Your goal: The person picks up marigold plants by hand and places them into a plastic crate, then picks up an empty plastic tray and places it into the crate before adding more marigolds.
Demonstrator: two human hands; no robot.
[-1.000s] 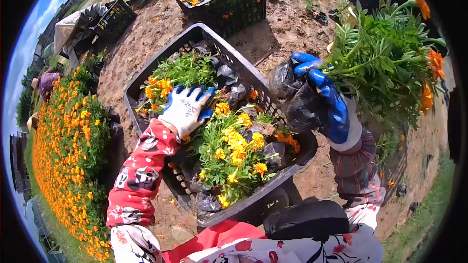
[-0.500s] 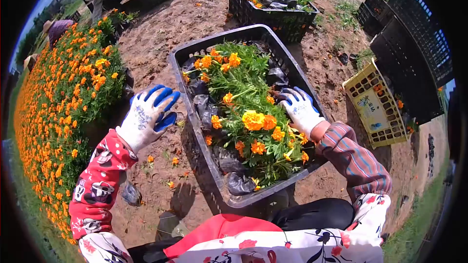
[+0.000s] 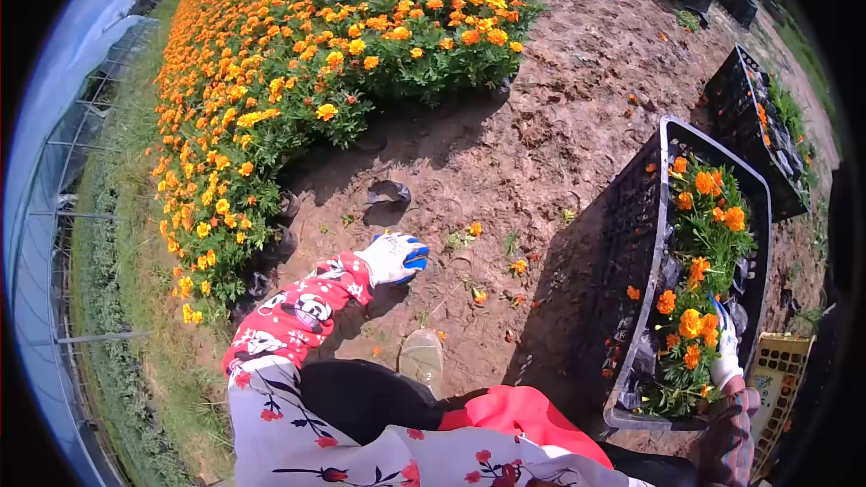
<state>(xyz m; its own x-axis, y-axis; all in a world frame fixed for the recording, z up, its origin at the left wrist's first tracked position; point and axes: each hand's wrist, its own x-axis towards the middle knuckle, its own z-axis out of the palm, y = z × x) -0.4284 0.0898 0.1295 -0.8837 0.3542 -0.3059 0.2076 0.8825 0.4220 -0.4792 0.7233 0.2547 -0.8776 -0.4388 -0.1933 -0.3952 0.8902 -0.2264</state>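
My left hand (image 3: 395,259), in a white glove with blue fingers, is low over bare soil. Its fingers are apart and slightly bent, with nothing seen in them. My right hand (image 3: 726,353), gloved alike, lies at the right inner side of a black plastic crate (image 3: 629,352). Its fingers stretch forward beside the plants and touch them or their bags; the tips are partly hidden. Inside the crate, orange marigolds (image 3: 693,325) stand with their roots in black plastic bags (image 3: 645,356). A small black bag (image 3: 390,192) sits on the soil beyond my left hand.
A dense bed of marigolds (image 3: 298,81) spreads ahead and to the left. Another black crate with plants (image 3: 758,131) stands at the far right, and a yellow crate (image 3: 783,370) is by my right arm. Fallen blooms (image 3: 475,229) dot the soil. My shoe (image 3: 421,361) is below.
My view has swung left, so the crate now appears at the right. My left hand has moved away from the crate, down toward the soil; my right hand stays at the crate's right side.
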